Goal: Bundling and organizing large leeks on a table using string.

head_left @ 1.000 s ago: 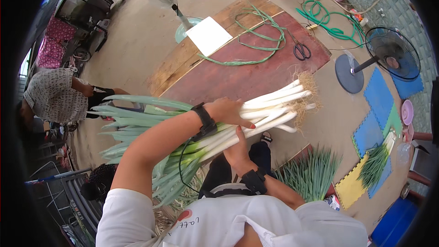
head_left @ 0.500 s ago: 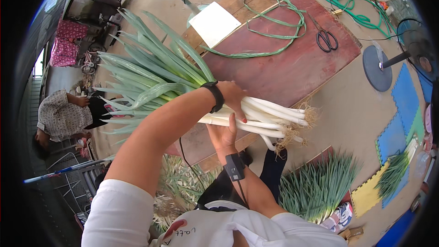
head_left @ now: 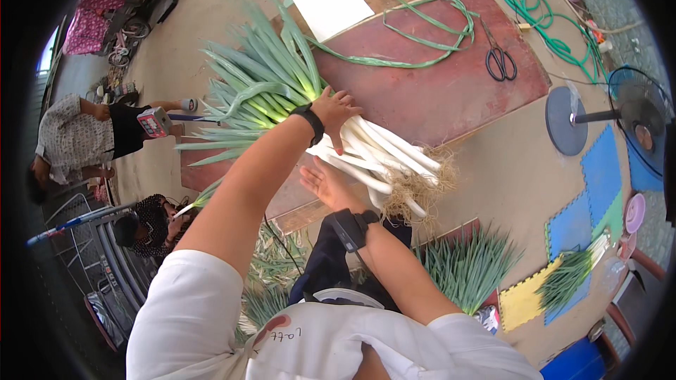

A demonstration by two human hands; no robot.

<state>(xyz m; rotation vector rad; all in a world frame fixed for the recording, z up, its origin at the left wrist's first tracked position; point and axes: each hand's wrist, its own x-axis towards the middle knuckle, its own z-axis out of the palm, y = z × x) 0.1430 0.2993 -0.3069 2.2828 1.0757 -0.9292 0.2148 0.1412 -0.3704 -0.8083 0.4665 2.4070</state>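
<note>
A big bundle of leeks lies slantwise over the red-brown board, green leaves fanning to the upper left and white stalks with hairy roots pointing lower right. My left hand, a black band on its wrist, reaches over the bundle where green meets white, fingers curled across the stalks. My right hand, a dark device strapped to its wrist, is palm-up with fingers apart just under the near side of the white stalks.
On the board lie a white sheet, loops of green cord and black scissors. A fan base, foam mats and more leeks sit to the right. Two people crouch at the left.
The bundle has swung round and come down toward the board, leaves now pointing up-left. My right hand has come off the stalks and opened beneath them.
</note>
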